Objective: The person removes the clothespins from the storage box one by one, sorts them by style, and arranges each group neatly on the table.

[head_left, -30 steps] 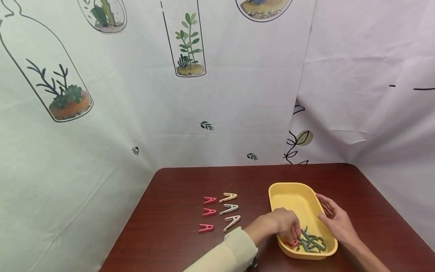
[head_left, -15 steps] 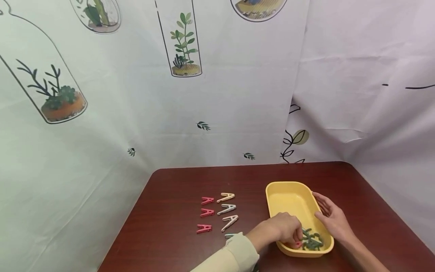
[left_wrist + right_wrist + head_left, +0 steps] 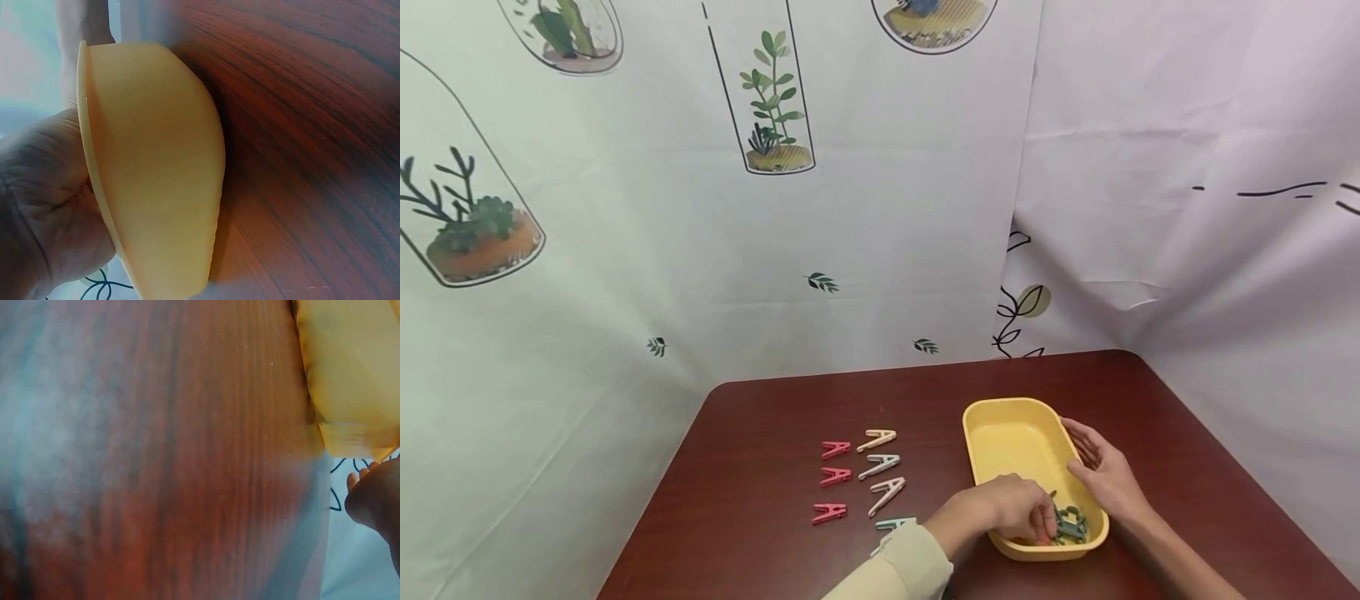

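Left hand (image 3: 1017, 504) reaches over the near left edge of the yellow tray (image 3: 1011, 446), its fingers bent down inside. A red piece (image 3: 1043, 542) shows at the fingertips; whether it is pinched or merely touched cannot be told, since the hand covers most of it. Right hand (image 3: 1101, 475) grips the tray's right side, thumb at the rim and fingers along the outer wall, curved round the edge.

Backdrop: white cloth (image 3: 910, 225) fills the upper part of the head frame, creased at right, with printed jars of plants (image 3: 778, 158) at top and upper left.

Table (image 3: 760, 450): dark red-brown, across the lower part of the frame; wood grain visible in both wrist views.

Tray: deep, rounded corners, sits upright on the table, lower right of the frame. Left wrist view shows its smooth outer wall at centre-left.

Sleeve (image 3: 921, 554): pale, on the left arm, rising from bottom centre.

Clips, lower centre, left of the tray, in two rough columns. Left column: three red clips (image 3: 832, 477). Right column, top to bottom: cream clip (image 3: 876, 442), greyish clip (image 3: 880, 467), off-white clip (image 3: 887, 497), pale green clip (image 3: 891, 524), the last partly behind the sleeve.

Green pieces (image 3: 1067, 527): heaped in the tray's near end, just right of the left fingertips.
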A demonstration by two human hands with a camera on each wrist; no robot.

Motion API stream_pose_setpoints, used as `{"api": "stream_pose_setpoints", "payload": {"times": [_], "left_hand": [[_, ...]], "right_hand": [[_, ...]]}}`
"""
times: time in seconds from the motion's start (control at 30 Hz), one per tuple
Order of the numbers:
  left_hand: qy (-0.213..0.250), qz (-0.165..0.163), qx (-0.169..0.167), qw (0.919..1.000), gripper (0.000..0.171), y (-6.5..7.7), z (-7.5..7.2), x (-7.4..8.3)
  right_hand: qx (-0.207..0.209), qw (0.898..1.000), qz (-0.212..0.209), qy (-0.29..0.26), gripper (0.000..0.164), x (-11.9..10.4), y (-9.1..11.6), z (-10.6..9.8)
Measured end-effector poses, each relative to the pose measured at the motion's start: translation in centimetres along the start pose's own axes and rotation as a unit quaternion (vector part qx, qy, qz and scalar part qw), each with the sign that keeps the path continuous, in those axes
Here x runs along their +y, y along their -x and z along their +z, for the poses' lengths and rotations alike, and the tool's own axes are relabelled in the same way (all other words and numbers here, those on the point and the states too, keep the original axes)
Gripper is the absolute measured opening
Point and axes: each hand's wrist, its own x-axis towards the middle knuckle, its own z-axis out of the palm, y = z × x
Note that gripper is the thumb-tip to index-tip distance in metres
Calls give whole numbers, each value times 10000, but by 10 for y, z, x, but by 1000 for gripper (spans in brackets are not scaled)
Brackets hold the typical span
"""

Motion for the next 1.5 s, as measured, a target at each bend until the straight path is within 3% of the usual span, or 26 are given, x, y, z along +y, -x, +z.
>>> {"api": "stream_pose_setpoints", "payload": {"times": [0.47,0.83,1.13,1.27,1.5], "left_hand": [[827,657,502,9931,13,6,-3,-9],[970,763,877,9885,13,9,2,-12],[1358,758,1267,9797,12,11,4,-13],[1826,860,1442,9687,13,12,6,-13],[3105,1115,1752,9276,13,13,9,-15]], "right_hand": [[-10,10000,-13,89,59,0,-1,0],[45,9999,-97,97,58,0,1,1],[85,9996,-253,62,57,0,-1,2],[115,9994,-305,132,56,1,-1,2],[127,9990,-309,287,57,4,-1,0]]}}
